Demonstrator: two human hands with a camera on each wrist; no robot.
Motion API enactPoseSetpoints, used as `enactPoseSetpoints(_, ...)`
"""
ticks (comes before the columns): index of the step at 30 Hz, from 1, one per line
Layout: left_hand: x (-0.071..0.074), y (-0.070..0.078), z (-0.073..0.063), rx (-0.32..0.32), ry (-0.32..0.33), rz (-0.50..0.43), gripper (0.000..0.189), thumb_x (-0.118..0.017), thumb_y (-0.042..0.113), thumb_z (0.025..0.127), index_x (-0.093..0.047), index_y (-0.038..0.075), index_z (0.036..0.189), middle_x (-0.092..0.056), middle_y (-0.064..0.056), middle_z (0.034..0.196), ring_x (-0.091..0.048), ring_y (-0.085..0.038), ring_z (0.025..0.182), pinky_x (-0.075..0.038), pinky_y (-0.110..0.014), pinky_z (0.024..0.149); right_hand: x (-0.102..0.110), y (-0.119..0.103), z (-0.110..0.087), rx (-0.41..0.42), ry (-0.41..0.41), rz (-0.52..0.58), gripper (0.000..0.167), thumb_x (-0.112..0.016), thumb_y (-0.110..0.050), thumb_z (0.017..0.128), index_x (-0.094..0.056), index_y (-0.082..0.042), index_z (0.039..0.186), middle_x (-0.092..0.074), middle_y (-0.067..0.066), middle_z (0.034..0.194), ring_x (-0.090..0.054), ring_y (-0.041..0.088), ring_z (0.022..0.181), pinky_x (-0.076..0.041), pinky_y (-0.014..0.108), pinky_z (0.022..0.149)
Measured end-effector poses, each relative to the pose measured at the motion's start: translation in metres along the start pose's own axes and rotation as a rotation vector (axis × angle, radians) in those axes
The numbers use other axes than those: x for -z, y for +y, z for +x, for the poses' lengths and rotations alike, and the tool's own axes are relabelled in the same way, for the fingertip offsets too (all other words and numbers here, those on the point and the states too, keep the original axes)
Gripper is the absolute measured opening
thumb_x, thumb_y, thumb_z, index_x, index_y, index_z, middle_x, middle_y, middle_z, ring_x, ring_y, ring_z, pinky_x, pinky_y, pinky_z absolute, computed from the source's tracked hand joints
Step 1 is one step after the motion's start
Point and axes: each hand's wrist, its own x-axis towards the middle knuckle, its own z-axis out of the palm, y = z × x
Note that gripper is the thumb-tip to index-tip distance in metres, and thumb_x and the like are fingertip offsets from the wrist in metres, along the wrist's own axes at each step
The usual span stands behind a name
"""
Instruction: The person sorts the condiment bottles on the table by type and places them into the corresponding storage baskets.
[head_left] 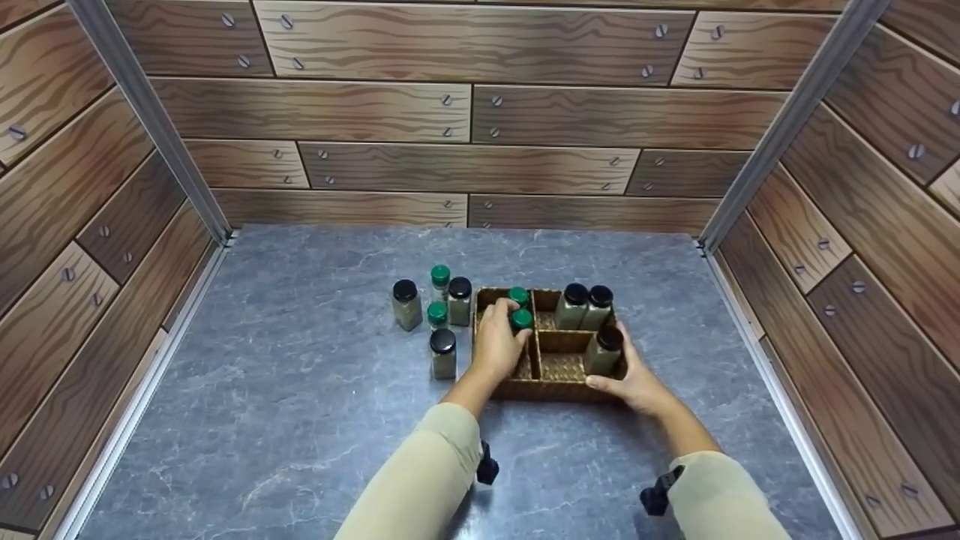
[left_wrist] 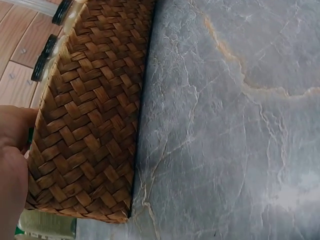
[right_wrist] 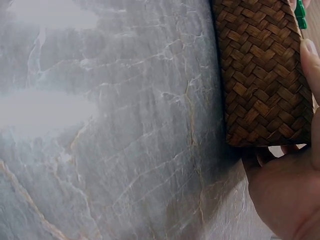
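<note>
A brown woven basket (head_left: 551, 391) with dividers stands on the table. My left hand (head_left: 495, 346) reaches into its left compartment, with fingers and thumb around a green-capped spice jar (head_left: 521, 320); the jar's body is hidden. Just behind it shows another green-capped jar (head_left: 518, 295). At the basket's front right corner, my right hand (head_left: 639, 384) grips the wall, thumb at the front rim and fingers along the right side. A black-capped jar (head_left: 604, 351) is in the front right compartment beside that hand. Two black-capped jars (head_left: 573, 306) stand together in the back right compartment.
Left of the basket several jars stand upright: black-capped ones (head_left: 443, 352) and green-capped ones (head_left: 440, 279). The grey marbled table (head_left: 300, 420) is bounded by wood-patterned walls (head_left: 375, 112) at the back and sides, with metal posts (head_left: 150, 120) in the corners.
</note>
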Motion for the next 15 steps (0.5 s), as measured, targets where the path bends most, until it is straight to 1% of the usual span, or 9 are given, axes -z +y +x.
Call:
enactPoseSetpoints(1, -0.008, -0.009, 0.003, -0.024, 0.019, 0.001, 0.042, -0.085, 0.015, 0.094, -0.061, 0.011, 0.128, -0.068, -0.013, 0.120, -0.070, -0.032, 0.118, -0.059, -0.045, 0.107, 0.000, -0.001, 0.000, 0.002, -0.003, -0.007, 0.130, -0.088, -0.020, 0.090, 0.011, -0.012, 0.174, 0.000, 0.031, 0.180, -0.008, 0.055, 0.166, -0.003, 0.069, 0.135)
enactPoseSetpoints(4, -0.008, -0.009, 0.003, -0.033, 0.041, 0.002, 0.042, -0.085, 0.015, 0.094, -0.061, 0.010, 0.128, -0.068, -0.014, 0.119, -0.071, -0.032, 0.117, -0.060, -0.047, 0.105, 0.000, -0.003, 0.000, 0.005, -0.008, -0.021, 0.131, -0.089, -0.019, 0.089, 0.011, -0.011, 0.174, 0.000, 0.031, 0.180, -0.008, 0.055, 0.166, -0.004, 0.070, 0.135)
enactPoseSetpoints(7, -0.009, -0.009, 0.002, -0.015, 0.048, 0.000, 0.042, -0.085, 0.015, 0.095, -0.062, 0.010, 0.129, -0.068, -0.014, 0.120, -0.071, -0.033, 0.117, -0.060, -0.046, 0.106, 0.000, -0.008, -0.001, -0.010, -0.012, -0.019, 0.132, -0.090, -0.018, 0.088, 0.010, -0.011, 0.174, -0.002, 0.032, 0.180, -0.010, 0.056, 0.165, -0.005, 0.070, 0.135)
enactPoseSetpoints(8, -0.002, 0.001, -0.001, 0.012, 0.039, 0.000, 0.042, -0.084, 0.011, 0.094, -0.062, 0.008, 0.129, -0.069, -0.017, 0.121, -0.071, -0.036, 0.118, -0.060, -0.049, 0.106, 0.000, -0.009, -0.001, -0.018, -0.015, -0.017, 0.133, -0.091, -0.019, 0.087, 0.010, -0.011, 0.174, -0.004, 0.033, 0.179, -0.011, 0.056, 0.165, -0.006, 0.070, 0.135)
enactPoseSetpoints(11, -0.004, 0.000, 0.000, 0.033, 0.040, 0.004, 0.042, -0.084, 0.011, 0.095, -0.063, 0.008, 0.131, -0.069, -0.017, 0.123, -0.071, -0.036, 0.119, -0.059, -0.047, 0.107, 0.001, -0.015, 0.000, -0.029, -0.025, 0.012, 0.135, -0.092, -0.017, 0.086, 0.010, -0.012, 0.174, -0.006, 0.032, 0.179, -0.012, 0.055, 0.165, -0.005, 0.069, 0.136)
enactPoseSetpoints(15, -0.006, -0.001, 0.001, 0.037, 0.044, 0.014, 0.042, -0.084, 0.012, 0.095, -0.063, 0.009, 0.131, -0.069, -0.016, 0.124, -0.071, -0.035, 0.120, -0.060, -0.046, 0.107, 0.001, -0.021, 0.002, -0.034, -0.035, 0.054, 0.138, -0.093, -0.013, 0.084, 0.012, -0.014, 0.174, -0.004, 0.031, 0.180, -0.012, 0.054, 0.165, -0.002, 0.069, 0.136)
